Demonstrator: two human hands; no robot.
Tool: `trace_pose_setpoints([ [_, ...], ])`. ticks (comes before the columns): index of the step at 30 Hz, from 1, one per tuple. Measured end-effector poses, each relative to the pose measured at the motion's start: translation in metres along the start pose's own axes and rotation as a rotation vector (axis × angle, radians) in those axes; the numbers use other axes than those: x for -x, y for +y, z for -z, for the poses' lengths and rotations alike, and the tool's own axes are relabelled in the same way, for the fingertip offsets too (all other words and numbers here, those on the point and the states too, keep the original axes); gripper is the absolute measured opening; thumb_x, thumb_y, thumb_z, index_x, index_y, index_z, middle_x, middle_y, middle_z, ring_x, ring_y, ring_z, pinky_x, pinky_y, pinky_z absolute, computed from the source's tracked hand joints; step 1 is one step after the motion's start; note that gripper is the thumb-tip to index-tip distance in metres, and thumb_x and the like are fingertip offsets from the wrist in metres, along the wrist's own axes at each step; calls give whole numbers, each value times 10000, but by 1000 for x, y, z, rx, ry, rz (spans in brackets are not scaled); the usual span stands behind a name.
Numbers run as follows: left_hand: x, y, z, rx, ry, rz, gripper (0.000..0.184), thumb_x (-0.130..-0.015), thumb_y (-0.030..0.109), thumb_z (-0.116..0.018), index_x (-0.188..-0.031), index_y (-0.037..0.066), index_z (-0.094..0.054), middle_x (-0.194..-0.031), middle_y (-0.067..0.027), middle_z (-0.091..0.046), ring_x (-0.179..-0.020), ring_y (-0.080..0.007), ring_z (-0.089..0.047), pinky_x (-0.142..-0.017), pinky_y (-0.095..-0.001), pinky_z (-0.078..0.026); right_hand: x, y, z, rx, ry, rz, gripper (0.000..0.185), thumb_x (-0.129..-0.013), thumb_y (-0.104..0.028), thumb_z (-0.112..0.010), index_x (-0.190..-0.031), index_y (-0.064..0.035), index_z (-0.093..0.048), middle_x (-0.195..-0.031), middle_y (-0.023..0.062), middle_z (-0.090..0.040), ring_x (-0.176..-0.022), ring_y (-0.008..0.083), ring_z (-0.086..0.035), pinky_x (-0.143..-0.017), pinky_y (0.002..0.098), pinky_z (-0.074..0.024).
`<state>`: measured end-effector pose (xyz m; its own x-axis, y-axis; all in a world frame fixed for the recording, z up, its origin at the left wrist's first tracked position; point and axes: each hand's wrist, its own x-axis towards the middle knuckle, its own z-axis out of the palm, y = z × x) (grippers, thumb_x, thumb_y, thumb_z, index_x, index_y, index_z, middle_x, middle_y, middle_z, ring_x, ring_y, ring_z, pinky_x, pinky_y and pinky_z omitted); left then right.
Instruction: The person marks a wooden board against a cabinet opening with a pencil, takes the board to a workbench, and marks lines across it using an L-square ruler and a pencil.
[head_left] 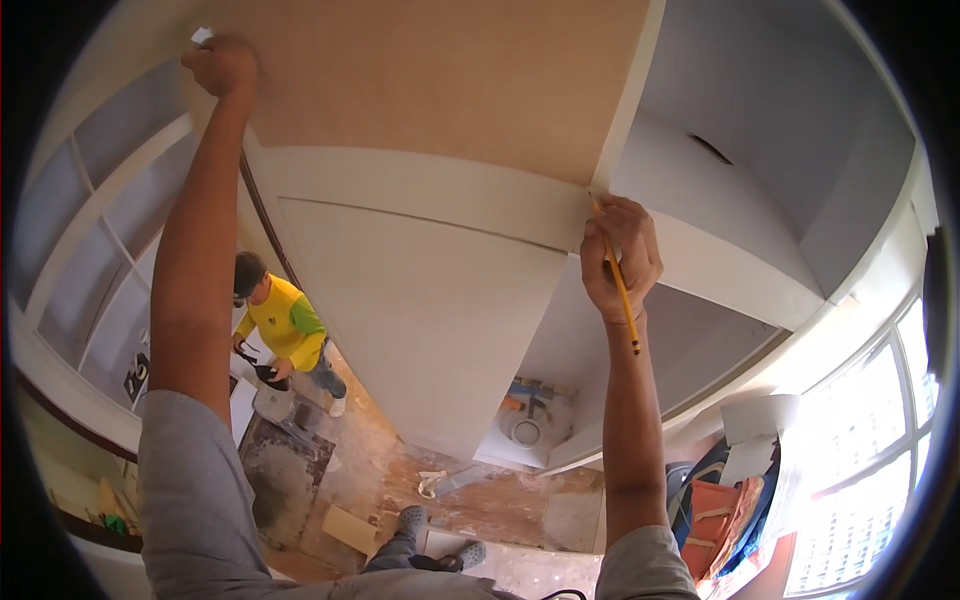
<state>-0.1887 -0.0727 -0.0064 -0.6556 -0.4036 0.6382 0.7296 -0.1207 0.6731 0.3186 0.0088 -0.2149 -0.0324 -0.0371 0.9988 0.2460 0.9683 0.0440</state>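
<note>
Right fingers [634, 216] pinched on pencil [624, 291], which slants up toward corner of board [440, 85]; my left hand [226, 66] farther, grip unclear.

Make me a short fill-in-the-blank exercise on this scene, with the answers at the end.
1. The right hand grips a yellow ____.
2. Judged from top to bottom, the left hand appears ____ in the picture than the right hand.
3. The co-worker wears a yellow top whose upper sleeve is ____.
4. The bright window is on the ____ side of the picture.

Missing words: pencil; higher; green; right.
</note>
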Motion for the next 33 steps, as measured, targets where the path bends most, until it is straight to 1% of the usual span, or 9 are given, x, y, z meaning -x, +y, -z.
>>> trace_pose_setpoints([
  [1, 1, 0, 0, 9, -13, 1, 396, -1010, 212, -423, -1224, -120, -447, -1110, -366, -651, -1010, -498, -678, -896, -538, -562, 3, 5, -3, 36, 15, 93, 197, -752, 82, -690, -908, -31, -657, -939, 110, -696, -938, 314, -708, -812, 395, -582],
  [2, 0, 1, 1, 5, -9, 0, 396, -1010, 212, -423, -1224, -120, -447, -1110, -366, -651, -1010, -498, -678, -896, -538, -562, 5, 9, -5, 30, 14, 93, 197, -752, 82, -690, -908, -31, -657, -939, 110, -696, -938, 314, -708, -812, 395, -582],
  [4, -4, -2, 1, -33, 15, -62, 416, -1004, 217, -433, -1237, -128, -444, -1125, -366, -649, -1014, -499, -676, -894, -530, -564, 6, 11, -6, 120, 14, 194, 203, -741, 91, -701, -896, -32, -655, -939, 111, -696, -936, 314, -711, -821, 416, -588],
  [5, -5, -4, 0, -34, 17, -61, 416, -1004, 217, -433, -1237, -128, -444, -1125, -366, -649, -1014, -499, -676, -894, -530, -564, 6, 12, -8, 118, 12, 196, 203, -741, 91, -701, -896, -32, -655, -939, 111, -696, -936, 314, -711, -821, 416, -588],
  [7, -7, -5, -1, -54, 17, -65, 424, -1003, 224, -433, -1236, -130, -450, -1139, -361, -648, -1045, -495, -670, -921, -524, -554, 6, 14, -13, 125, 86, 241, 186, -747, 88, -709, -882, -28, -655, -944, 122, -699, -939, 320, -713, -840, 438, -591],
  [10, -10, -10, -2, -38, 5, -93, 430, -1002, 226, -434, -1229, -138, -462, -1146, -366, -644, -1065, -491, -666, -931, -517, -552, 11, 16, -15, 192, 58, 256, 191, -747, 90, -723, -883, -27, -657, -949, 130, -705, -954, 323, -717, -869, 460, -594],
  [16, -10, -9, -4, -41, 34, -75, 415, -1001, 207, -434, -1196, -155, -493, -1155, -376, -635, -1059, -485, -669, -927, -508, -555, 12, 15, -14, 210, 59, 258, 190, -760, 75, -747, -904, -24, -673, -969, 130, -720, -992, 323, -722, -914, 466, -588],
  [22, -9, -5, -2, -57, 45, -92, 406, -994, 195, -437, -1193, -154, -497, -1157, -367, -636, -1060, -482, -667, -934, -508, -550, 15, 18, -15, 227, 58, 257, 183, -776, 58, -760, -919, -29, -687, -978, 129, -729, -1011, 317, -729, -940, 465, -579],
  [33, -15, -15, -5, -16, 13, -103, 415, -990, 203, -422, -1208, -141, -499, -1197, -358, -618, -1096, -484, -647, -964, -508, -531, 15, 15, -13, 272, 40, 258, 158, -796, 52, -757, -915, -20, -684, -979, 131, -731, -1017, 310, -731, -951, 466, -580],
])
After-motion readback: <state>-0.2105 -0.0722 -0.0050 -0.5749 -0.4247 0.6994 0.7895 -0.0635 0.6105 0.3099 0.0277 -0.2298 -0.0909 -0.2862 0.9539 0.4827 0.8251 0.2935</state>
